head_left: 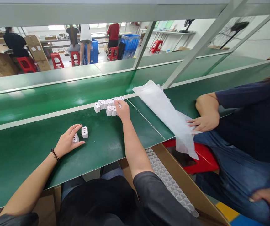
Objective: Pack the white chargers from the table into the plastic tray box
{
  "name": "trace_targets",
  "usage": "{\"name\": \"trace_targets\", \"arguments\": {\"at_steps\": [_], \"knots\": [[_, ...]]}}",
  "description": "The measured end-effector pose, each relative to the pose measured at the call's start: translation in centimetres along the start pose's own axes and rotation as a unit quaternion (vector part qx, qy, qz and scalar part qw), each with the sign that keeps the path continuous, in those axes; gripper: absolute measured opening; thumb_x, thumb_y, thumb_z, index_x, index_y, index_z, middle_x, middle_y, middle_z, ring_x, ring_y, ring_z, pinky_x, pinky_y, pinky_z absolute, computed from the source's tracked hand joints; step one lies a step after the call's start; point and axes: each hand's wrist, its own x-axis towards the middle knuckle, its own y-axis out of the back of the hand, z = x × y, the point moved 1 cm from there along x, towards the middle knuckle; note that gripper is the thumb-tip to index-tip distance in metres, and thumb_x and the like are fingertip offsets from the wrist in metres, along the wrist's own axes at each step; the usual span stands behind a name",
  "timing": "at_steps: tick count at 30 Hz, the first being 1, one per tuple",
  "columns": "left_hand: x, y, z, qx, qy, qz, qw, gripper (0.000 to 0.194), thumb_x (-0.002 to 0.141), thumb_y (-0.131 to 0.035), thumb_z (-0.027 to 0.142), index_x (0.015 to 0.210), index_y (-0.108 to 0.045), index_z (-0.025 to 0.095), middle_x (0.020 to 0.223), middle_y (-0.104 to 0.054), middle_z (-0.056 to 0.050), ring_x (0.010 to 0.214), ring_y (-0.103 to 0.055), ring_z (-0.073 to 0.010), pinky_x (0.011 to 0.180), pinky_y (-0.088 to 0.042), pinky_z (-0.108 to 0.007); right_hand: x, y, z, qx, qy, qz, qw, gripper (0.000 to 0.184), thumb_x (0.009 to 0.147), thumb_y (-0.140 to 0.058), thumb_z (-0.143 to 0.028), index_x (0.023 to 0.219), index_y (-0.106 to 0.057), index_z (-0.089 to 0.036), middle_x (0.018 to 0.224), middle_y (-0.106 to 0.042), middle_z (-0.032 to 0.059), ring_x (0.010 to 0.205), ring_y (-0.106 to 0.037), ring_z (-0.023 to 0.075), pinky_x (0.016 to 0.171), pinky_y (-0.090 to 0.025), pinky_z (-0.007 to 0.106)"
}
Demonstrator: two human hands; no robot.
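My left hand [67, 141] rests on the green bench [19, 157] with its fingers curled round a small white plug adapter [75, 138]. A second white adapter [84, 132] stands just to its right, beside the fingertips. My right hand [122, 110] reaches forward to a cluster of several white adapters [105, 105] lined up near the white stripe, fingers closed on the nearest ones.
A co-worker in dark blue sits at the right, one hand [204, 122] flat on a white foam sheet [167, 116] draped over the bench edge. A cardboard box with a tray of white parts [170, 182] sits below, next to a red stool [200, 160]. People work in the background.
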Motion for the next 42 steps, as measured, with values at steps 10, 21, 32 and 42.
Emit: {"name": "trace_targets", "arguments": {"at_steps": [10, 21, 32, 42], "knots": [[0.2, -0.1, -0.6, 0.0, 0.055, -0.011, 0.998, 0.074, 0.087, -0.057, 0.064, 0.147, -0.032, 0.03, 0.146, -0.047, -0.008, 0.115, -0.063, -0.0248, 0.082, -0.059, -0.037, 0.8, 0.2, 2.1, 0.058, -0.109, 0.045, 0.991, 0.057, 0.095, -0.03, -0.057, 0.092, -0.072, -0.018, 0.098, -0.07, 0.0138, 0.099, -0.063, 0.0274, 0.094, -0.047, 0.043], [0.0, 1.7, -2.4, -0.113, 0.032, -0.134, 0.984, 0.083, 0.086, -0.062, 0.045, 0.155, -0.018, 0.03, 0.133, -0.059, -0.006, 0.109, -0.062, -0.0223, 0.092, -0.052, -0.036, 0.5, 0.6, 1.7, 0.044, -0.12, 0.017, 0.992, 0.052, 0.094, -0.034, -0.052, 0.095, -0.072, -0.017, 0.098, -0.069, 0.0131, 0.094, -0.061, 0.026, 0.09, -0.046, 0.042], [0.8, -2.1, -1.7, -0.206, 0.107, 0.008, 0.973, 0.08, 0.082, -0.067, 0.048, 0.149, -0.03, 0.026, 0.127, -0.062, -0.008, 0.115, -0.059, -0.0231, 0.097, -0.05, -0.039, 0.4, 0.3, 1.4, 0.03, -0.105, 0.018, 0.994, 0.048, 0.092, -0.038, -0.053, 0.091, -0.07, -0.017, 0.097, -0.069, 0.0126, 0.093, -0.062, 0.0269, 0.09, -0.047, 0.044], [1.5, -2.5, -1.1, -0.221, 0.131, -0.025, 0.966, 0.073, 0.076, -0.074, 0.046, 0.138, -0.044, 0.022, 0.124, -0.066, -0.008, 0.114, -0.062, -0.0265, 0.101, -0.046, -0.045, -3.7, -1.1, -7.7, 0.151, 0.155, -0.123, 0.969, 0.03, 0.094, -0.049, -0.044, 0.1, -0.068, -0.022, 0.102, -0.071, 0.0069, 0.097, -0.065, 0.0221, 0.089, -0.052, 0.04]]}}
